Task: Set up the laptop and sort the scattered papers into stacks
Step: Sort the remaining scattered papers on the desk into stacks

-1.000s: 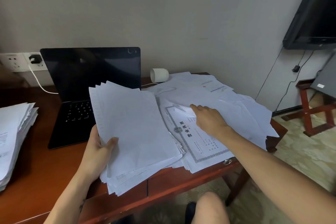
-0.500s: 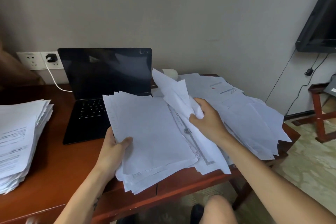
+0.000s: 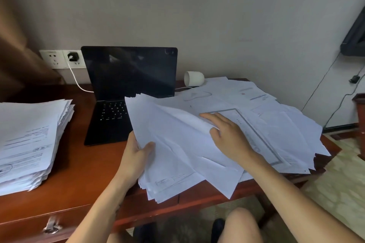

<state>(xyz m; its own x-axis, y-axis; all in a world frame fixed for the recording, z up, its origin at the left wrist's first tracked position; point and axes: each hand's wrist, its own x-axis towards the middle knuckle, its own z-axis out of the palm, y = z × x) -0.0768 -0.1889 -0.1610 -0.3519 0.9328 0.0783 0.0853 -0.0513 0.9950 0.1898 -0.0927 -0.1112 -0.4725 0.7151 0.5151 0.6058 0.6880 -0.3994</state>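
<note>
Fingers (image 3: 209,117) of the right hand (image 3: 231,140) lie straight and spread on a curling sheet (image 3: 187,122) atop the bundle (image 3: 177,163), which the left hand (image 3: 136,156) pinches at the desk's (image 3: 83,173) front edge. Sorting looks under way. The next move likely calls for flattening that sheet, then reaching to the scattered papers (image 3: 292,124) at the right end, beside the open laptop (image 3: 128,77).

At nine o'clock the paper stack (image 3: 29,140) runs off the frame, and we cannot read its print. The sheaf of sheets (image 3: 177,144) hides the right keys of the laptop (image 3: 128,73); at seven o'clock the drawer handle (image 3: 51,227) is blurred.
</note>
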